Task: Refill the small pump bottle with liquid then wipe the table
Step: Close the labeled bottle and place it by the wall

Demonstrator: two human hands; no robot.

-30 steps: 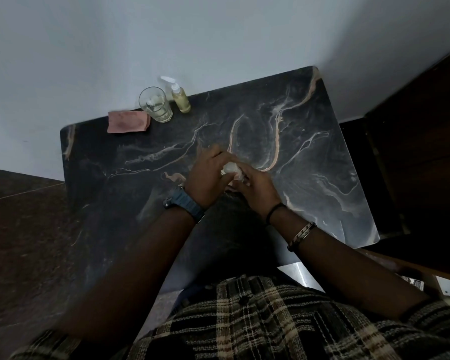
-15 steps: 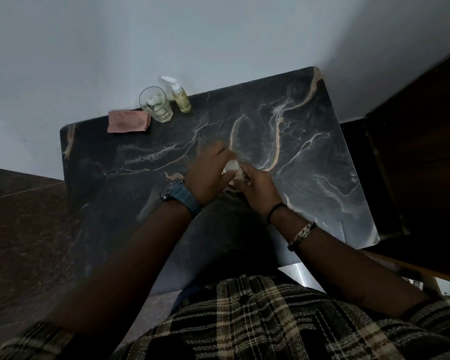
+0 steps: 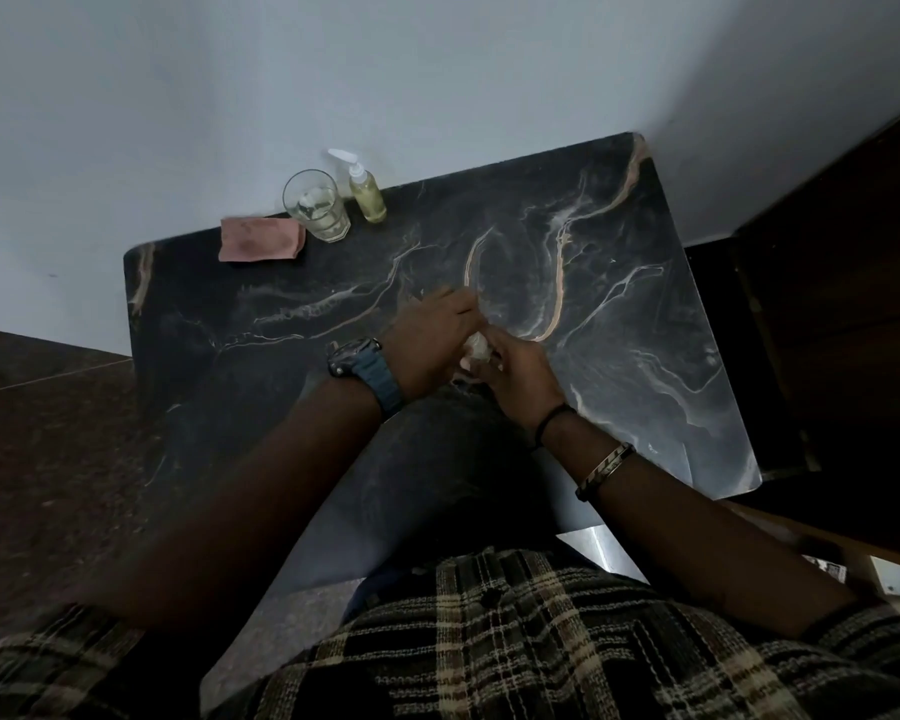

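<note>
A small pump bottle [image 3: 367, 192] with yellowish liquid and a white pump stands upright at the back edge of the black marble table [image 3: 645, 324], against the wall. Beside it on the left stands a clear glass [image 3: 317, 206] with some liquid at its bottom. At the middle of the table my left hand [image 3: 430, 340] and my right hand [image 3: 518, 376] meet, both closed around a small white crumpled wad [image 3: 476, 348] that looks like tissue. Most of the wad is hidden by my fingers. Both hands are far in front of the bottle and glass.
A pink folded cloth [image 3: 258, 241] lies at the back left of the table, touching the glass. The grey wall runs behind the table. Dark wooden furniture [image 3: 842, 304] stands close on the right. Brown floor [image 3: 48, 459] shows on the left.
My left forearm and wrist have slid a little to the left and forward. Both hands stay together on the white wad at the same spot. Bottle, glass and cloth have not moved.
</note>
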